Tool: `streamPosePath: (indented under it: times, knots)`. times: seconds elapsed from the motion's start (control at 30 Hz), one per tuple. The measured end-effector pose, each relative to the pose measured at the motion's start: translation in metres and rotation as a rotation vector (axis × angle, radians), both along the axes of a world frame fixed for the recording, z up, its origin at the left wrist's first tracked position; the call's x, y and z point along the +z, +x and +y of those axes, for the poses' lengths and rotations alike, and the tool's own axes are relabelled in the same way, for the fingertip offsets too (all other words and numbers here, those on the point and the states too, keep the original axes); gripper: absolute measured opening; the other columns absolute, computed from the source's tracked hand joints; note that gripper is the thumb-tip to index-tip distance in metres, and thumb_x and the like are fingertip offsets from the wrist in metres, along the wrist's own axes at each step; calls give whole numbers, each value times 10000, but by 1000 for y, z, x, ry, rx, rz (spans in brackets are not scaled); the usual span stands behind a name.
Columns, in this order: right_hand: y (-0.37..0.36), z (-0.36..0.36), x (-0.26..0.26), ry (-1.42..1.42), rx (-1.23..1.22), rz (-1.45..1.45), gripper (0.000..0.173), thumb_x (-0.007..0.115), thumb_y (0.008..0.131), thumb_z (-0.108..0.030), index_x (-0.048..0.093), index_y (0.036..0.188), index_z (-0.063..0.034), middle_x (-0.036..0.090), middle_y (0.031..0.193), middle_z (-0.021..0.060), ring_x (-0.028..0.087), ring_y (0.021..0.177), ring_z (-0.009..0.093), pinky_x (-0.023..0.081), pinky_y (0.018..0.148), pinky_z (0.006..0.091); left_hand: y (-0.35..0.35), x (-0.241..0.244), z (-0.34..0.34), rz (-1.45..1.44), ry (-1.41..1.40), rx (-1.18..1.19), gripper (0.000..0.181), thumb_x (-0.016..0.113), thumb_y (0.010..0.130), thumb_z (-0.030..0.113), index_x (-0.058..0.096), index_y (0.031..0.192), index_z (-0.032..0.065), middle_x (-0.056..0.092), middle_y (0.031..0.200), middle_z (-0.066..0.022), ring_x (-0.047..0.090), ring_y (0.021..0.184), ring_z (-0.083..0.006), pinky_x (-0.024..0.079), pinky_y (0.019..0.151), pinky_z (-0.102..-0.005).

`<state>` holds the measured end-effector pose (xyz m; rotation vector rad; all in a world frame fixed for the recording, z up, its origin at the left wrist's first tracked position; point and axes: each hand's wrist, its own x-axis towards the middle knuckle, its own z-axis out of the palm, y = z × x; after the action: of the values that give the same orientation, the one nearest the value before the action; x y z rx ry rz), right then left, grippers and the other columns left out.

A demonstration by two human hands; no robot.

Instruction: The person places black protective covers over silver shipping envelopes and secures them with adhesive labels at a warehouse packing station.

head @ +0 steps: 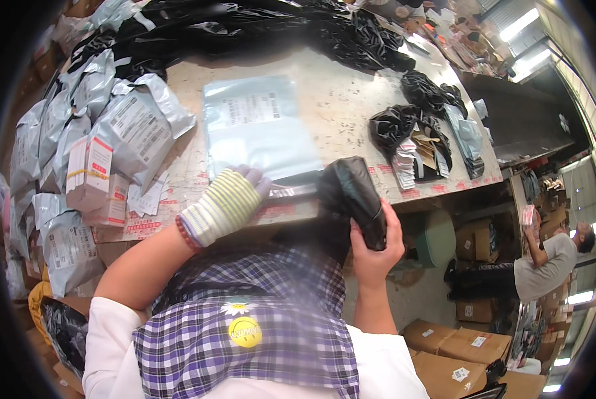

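Observation:
A stack of flat grey-white plastic mailer bags point(258, 134) lies on the table before me, a printed label on the top one. My left hand point(228, 202), in a striped knit glove, rests palm down over the stack's near edge, the fingers against the plastic. My bare right hand point(377, 239) grips the near end of a bulky black plastic-wrapped packet point(352, 194), just right of the stack. What the packet holds is hidden. To the left, a rubber-banded bundle of white-and-red cards or small boxes point(89, 172) leans against several filled mailers point(141, 119).
Crumpled black plastic bags point(258, 30) run along the table's far side. At the right, an open black bag point(417, 144) holds papers and cards, with folded mailers point(465, 134) beside it. Cardboard boxes point(442, 371) stand on the floor at lower right. Another person point(542, 272) stands farther right.

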<state>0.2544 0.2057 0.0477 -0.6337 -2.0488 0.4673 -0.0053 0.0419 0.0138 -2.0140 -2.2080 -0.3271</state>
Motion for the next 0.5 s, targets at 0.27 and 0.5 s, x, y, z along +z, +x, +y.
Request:
streamPosePath:
  times: [0.27,0.5]
  knots:
    - [-34,-1,14,372,-13,-31,645,833,739,-38,620,1344,27,672,1334,229,666,1202,390,517,1043,452,-7,31,9,-112,-177,127,346,697,916,249,649,1154,2,650,1084,-192,648,1036,-360,549,916,-481]
    - [-56,-30,7,851,175,-149,363,665,942,-145,689,1290,-43,690,1315,216,695,1155,382,557,935,429,-29,27,32,-426,-360,276,272,601,910,68,660,1165,-4,688,1117,-212,678,1065,-332,567,881,-400]
